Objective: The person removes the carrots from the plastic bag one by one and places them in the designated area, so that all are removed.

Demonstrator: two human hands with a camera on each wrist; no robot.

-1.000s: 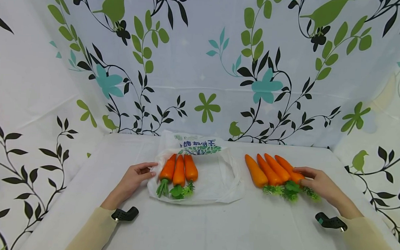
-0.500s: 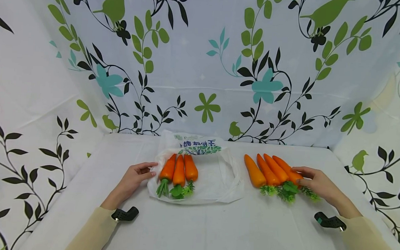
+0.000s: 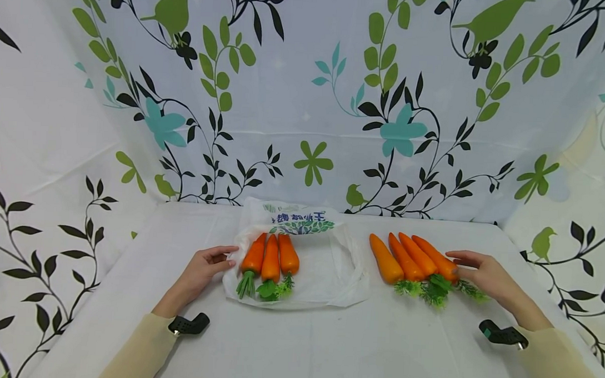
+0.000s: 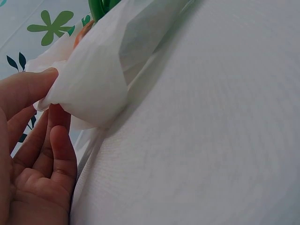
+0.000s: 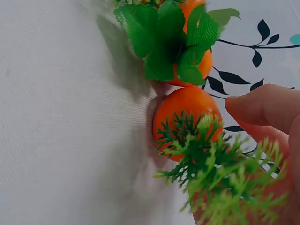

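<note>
A white plastic bag (image 3: 330, 268) lies with its mouth toward me, three artificial carrots (image 3: 271, 260) inside it. My left hand (image 3: 202, 266) pinches the left edge of the bag's mouth between thumb and fingers; the left wrist view shows the thin film (image 4: 96, 77) caught there. To the right, several more carrots with green tops lie side by side. My right hand (image 3: 484, 276) is at the rightmost carrot (image 3: 432, 256), its fingers loosely bent beside the thick end. In the right wrist view a small gap shows between the thumb and that carrot (image 5: 185, 105); its leafy top (image 5: 225, 173) hides part of the fingers.
A white cloth (image 3: 307, 350) covers the table. Its far edge meets a hanging curtain (image 3: 283, 171) printed with leaves and birds. White table surface lies between the bag and the leftmost loose carrot (image 3: 384, 261).
The row of loose carrots has shifted slightly left along with my right hand. My right hand has since moved back a little to the right, off the carrot. My left hand stays put.
</note>
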